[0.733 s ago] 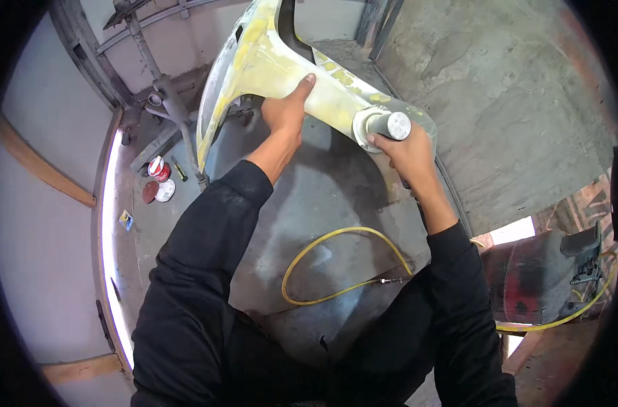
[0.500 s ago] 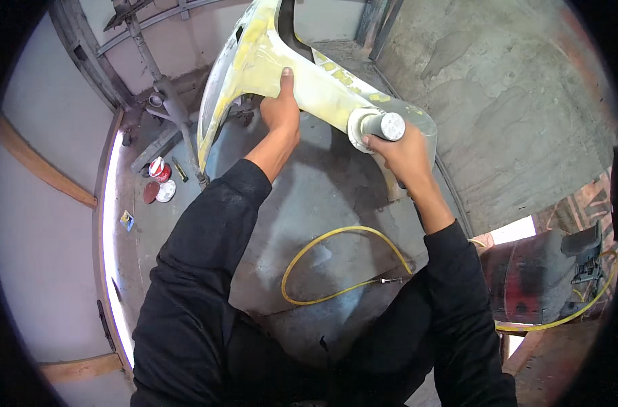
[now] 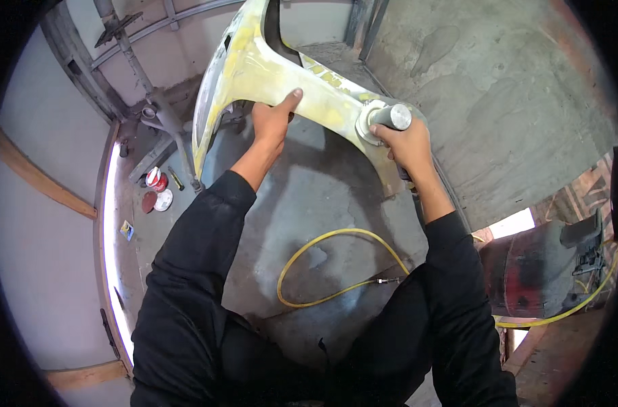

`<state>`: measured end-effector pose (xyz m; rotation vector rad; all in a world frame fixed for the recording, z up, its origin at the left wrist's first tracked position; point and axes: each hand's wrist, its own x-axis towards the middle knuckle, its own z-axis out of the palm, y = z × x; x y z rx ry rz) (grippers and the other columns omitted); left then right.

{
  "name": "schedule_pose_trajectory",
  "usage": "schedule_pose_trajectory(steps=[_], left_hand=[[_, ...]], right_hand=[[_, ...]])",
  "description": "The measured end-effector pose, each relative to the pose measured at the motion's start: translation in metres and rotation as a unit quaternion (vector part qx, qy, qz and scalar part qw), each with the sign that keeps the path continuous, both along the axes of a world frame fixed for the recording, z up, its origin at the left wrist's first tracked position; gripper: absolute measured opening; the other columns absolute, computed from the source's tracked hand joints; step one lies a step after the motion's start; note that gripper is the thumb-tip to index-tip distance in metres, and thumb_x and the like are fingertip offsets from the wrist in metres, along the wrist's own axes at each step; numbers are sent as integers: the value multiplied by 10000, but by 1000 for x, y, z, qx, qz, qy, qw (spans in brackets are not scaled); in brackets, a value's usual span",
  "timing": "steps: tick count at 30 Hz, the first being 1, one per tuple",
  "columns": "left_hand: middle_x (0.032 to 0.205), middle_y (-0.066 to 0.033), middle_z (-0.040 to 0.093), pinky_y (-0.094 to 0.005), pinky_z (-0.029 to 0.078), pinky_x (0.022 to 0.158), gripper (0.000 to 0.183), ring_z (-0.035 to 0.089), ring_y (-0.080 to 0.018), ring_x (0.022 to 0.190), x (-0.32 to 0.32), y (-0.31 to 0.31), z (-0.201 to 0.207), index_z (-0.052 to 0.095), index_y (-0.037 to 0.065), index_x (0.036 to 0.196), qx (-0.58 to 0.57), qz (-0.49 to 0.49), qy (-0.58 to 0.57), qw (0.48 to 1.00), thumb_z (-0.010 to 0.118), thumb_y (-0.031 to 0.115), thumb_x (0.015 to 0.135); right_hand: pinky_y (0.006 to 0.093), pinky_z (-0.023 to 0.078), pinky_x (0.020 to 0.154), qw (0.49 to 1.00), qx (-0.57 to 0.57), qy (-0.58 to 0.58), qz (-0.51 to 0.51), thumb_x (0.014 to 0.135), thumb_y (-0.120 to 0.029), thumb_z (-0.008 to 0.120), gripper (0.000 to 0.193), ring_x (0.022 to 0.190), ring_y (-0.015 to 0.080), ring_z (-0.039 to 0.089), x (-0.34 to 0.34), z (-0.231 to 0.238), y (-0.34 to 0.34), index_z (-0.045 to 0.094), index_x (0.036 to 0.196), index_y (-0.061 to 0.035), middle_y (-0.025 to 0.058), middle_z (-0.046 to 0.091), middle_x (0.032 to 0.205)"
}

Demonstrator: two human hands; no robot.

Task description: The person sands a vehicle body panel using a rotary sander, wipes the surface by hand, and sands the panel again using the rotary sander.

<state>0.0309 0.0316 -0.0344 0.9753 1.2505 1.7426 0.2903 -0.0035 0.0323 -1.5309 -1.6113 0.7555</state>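
Observation:
A curved white vehicle body panel (image 3: 305, 87), patched with yellowish filler, spans the top middle, its left arm sweeping down to a thin tip. My left hand (image 3: 271, 126) grips the panel's lower edge, thumb on its upper face and fingers hidden beneath. Toward the panel's right end, my right hand (image 3: 413, 146) is wrapped round a power sander (image 3: 392, 118) with a grey cylindrical body. The sander's round, pale pad rests against the panel face. Part of the sander is hidden behind my right hand.
A yellow air hose (image 3: 302, 252) loops over the concrete floor between my legs and the panel. At left stand a red-and-white tin (image 3: 157, 179), sanding discs (image 3: 163, 200) and a metal stand (image 3: 165, 112). A dark red tank (image 3: 526, 275) lies at right.
The sander and my right hand have shifted slightly right and up along the panel. My left hand has slid lower on the panel's edge. The whole view has shifted slightly.

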Motion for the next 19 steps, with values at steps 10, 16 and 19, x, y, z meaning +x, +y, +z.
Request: schedule_pose_trajectory(steps=[10, 16, 19], left_hand=[[1036, -94, 707, -292, 524, 763, 459, 659, -151, 882, -3, 8, -11, 631, -43, 1138, 46, -81, 163, 982, 857, 102, 766], [1119, -159, 686, -356, 514, 930, 555, 655, -230, 1035, -8, 5, -10, 585, -73, 1172, 43, -77, 192, 977, 878, 162, 764], [1163, -172, 677, -340, 501, 955, 599, 652, -224, 1052, -8, -1, -2, 539, -77, 1244, -34, -121, 172, 977, 842, 214, 817]], right_hand=[[318, 439, 451, 998, 1, 58, 35, 759, -227, 832, 342, 490, 139, 568, 15, -12, 12, 702, 955, 22, 74, 668, 713], [323, 445, 453, 998, 4, 57, 41, 761, -231, 832, 350, 488, 145, 573, 15, -13, 12, 703, 971, 17, 81, 674, 718], [290, 419, 425, 998, 27, 54, 30, 794, -220, 823, 247, 446, 110, 542, 13, -15, 12, 717, 878, -13, 20, 610, 609]])
